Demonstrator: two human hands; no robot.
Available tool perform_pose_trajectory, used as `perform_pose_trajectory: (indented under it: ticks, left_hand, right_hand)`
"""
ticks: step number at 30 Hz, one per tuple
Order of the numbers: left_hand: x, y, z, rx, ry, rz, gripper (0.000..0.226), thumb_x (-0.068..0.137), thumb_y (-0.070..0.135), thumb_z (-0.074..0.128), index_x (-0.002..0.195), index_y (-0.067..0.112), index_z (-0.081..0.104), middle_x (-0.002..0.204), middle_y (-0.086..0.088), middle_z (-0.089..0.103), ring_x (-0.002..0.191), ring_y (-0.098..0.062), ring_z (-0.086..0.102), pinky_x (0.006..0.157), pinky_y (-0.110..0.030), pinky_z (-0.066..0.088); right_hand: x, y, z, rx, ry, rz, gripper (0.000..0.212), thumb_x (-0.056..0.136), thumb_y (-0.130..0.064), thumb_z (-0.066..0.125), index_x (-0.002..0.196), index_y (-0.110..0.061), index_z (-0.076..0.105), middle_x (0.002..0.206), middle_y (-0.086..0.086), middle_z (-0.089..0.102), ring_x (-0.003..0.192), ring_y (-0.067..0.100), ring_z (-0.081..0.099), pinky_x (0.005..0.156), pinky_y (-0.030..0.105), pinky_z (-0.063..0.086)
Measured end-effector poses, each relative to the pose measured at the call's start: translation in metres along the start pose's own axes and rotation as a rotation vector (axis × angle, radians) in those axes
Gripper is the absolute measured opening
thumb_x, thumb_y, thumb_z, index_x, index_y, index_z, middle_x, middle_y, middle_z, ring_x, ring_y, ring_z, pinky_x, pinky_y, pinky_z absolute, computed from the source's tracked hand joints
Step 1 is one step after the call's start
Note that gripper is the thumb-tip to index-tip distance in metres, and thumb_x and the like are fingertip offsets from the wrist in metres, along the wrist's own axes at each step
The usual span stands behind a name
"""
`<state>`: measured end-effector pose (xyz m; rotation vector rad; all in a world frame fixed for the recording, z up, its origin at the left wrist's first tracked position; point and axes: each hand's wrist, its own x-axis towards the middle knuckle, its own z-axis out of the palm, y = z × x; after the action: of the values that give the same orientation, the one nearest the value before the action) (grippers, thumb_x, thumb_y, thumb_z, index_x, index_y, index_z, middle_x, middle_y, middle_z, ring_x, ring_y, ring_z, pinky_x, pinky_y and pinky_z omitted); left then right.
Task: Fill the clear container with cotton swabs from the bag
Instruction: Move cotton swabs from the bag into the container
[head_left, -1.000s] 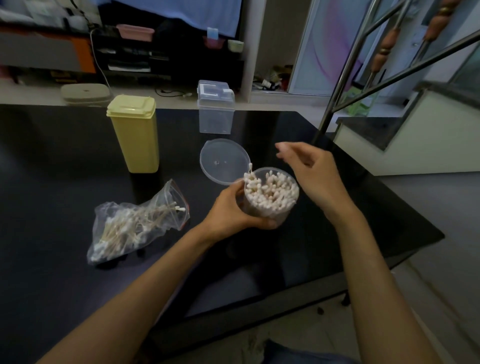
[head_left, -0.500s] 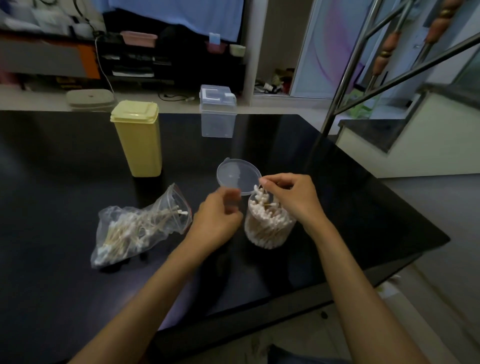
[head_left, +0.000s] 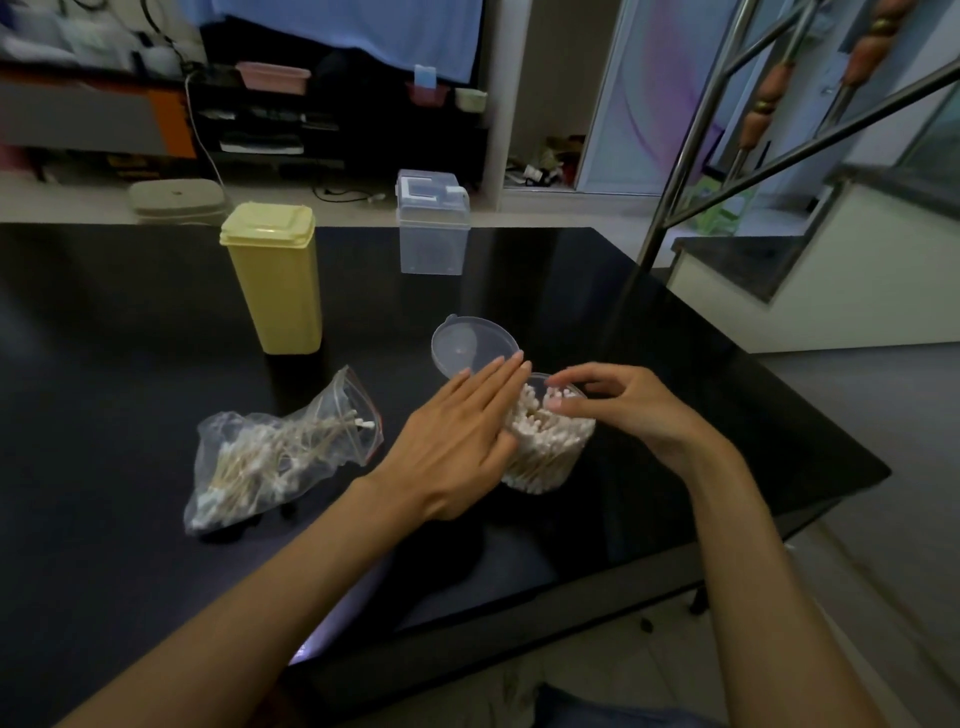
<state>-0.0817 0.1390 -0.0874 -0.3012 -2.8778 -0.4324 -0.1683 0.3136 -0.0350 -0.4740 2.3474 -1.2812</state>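
A clear round container (head_left: 545, 457) packed with upright cotton swabs stands on the black table (head_left: 130, 364). My left hand (head_left: 457, 441) lies flat with straight fingers against the container's left side and over its rim. My right hand (head_left: 618, 405) hovers at the right of the rim, its fingertips touching the swab heads. The zip bag (head_left: 275, 452) with several swabs left in it lies open to the left of the container. The container's clear round lid (head_left: 470, 345) lies just behind it.
A tall yellow box (head_left: 275, 280) with its lid on stands at the back left. A small clear box (head_left: 432, 231) with a lid stands at the table's far edge. The table's right corner is close to the container; a metal stair rail (head_left: 691, 156) rises beyond it.
The container went from held in my left hand to standing on the table. My left hand let go and now lies flat against it. My right hand came down onto the swab heads.
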Motion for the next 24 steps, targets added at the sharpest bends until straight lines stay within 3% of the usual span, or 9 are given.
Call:
perform_pose_trajectory:
  ticks: [3, 5, 8, 10, 14, 19, 24]
  left_hand:
    - [-0.002, -0.002, 0.002, 0.033, -0.015, 0.033, 0.073, 0.082, 0.046, -0.001, 0.151, 0.022, -0.002, 0.159, 0.007, -0.004, 0.142, 0.000, -0.010, 0.116, -0.023, -0.010]
    - [-0.002, -0.005, 0.004, 0.068, -0.019, 0.026, 0.074, 0.082, 0.047, -0.001, 0.151, 0.022, 0.001, 0.159, 0.006, -0.002, 0.140, 0.001, -0.010, 0.115, -0.023, -0.010]
    - [0.000, -0.006, 0.005, 0.095, -0.018, 0.028, 0.074, 0.083, 0.048, -0.002, 0.152, 0.022, 0.005, 0.159, 0.006, 0.001, 0.142, -0.001, -0.007, 0.115, -0.023, -0.009]
    - [0.000, -0.003, 0.004, 0.026, 0.003, 0.014, 0.073, 0.083, 0.048, 0.001, 0.151, 0.022, 0.003, 0.159, 0.006, 0.000, 0.144, -0.003, -0.003, 0.114, -0.022, -0.008]
    - [-0.007, 0.002, -0.002, -0.303, 0.132, -0.208, 0.072, 0.085, 0.039, 0.022, 0.151, 0.021, 0.000, 0.159, 0.003, 0.009, 0.143, -0.009, 0.014, 0.111, -0.019, 0.008]
    - [-0.011, -0.003, -0.005, -0.110, 0.115, -0.183, 0.067, 0.083, 0.037, 0.023, 0.147, 0.017, 0.028, 0.152, -0.001, 0.034, 0.140, -0.011, 0.026, 0.114, -0.028, 0.017]
    - [-0.011, -0.006, -0.002, -0.013, 0.074, -0.136, 0.071, 0.082, 0.043, 0.013, 0.148, 0.022, 0.027, 0.154, 0.004, 0.028, 0.142, -0.008, 0.020, 0.114, -0.028, 0.015]
  right_hand:
    - [-0.005, -0.006, -0.007, -0.161, -0.049, -0.020, 0.028, 0.074, -0.026, 0.075, 0.102, -0.026, 0.071, 0.103, -0.022, 0.051, 0.110, 0.003, 0.038, 0.089, 0.026, 0.031]
    - [-0.003, -0.007, -0.007, -0.271, -0.018, -0.030, 0.025, 0.077, -0.024, 0.074, 0.102, -0.022, 0.071, 0.119, -0.010, 0.050, 0.116, 0.007, 0.038, 0.093, 0.027, 0.034]
    - [-0.001, -0.005, -0.002, -0.338, 0.047, -0.016, 0.020, 0.078, -0.025, 0.073, 0.098, -0.022, 0.072, 0.143, -0.001, 0.043, 0.135, 0.018, 0.033, 0.108, 0.041, 0.027]
    - [0.001, -0.005, -0.001, -0.334, 0.138, -0.072, 0.019, 0.080, -0.027, 0.071, 0.099, -0.022, 0.072, 0.141, -0.002, 0.045, 0.135, 0.018, 0.034, 0.107, 0.040, 0.026]
    - [0.001, -0.017, 0.002, -0.401, 0.326, -0.278, 0.016, 0.080, -0.033, 0.070, 0.094, -0.024, 0.073, 0.130, -0.004, 0.053, 0.127, 0.015, 0.040, 0.106, 0.038, 0.032]
    - [0.004, -0.030, 0.019, -0.622, 0.401, -0.453, 0.020, 0.083, -0.035, 0.067, 0.097, -0.024, 0.073, 0.119, -0.007, 0.059, 0.119, 0.011, 0.041, 0.102, 0.038, 0.036]
    - [-0.001, -0.044, 0.011, -0.736, 0.534, -0.542, 0.021, 0.086, -0.036, 0.064, 0.100, -0.023, 0.072, 0.118, -0.005, 0.060, 0.121, 0.015, 0.040, 0.100, 0.034, 0.029]
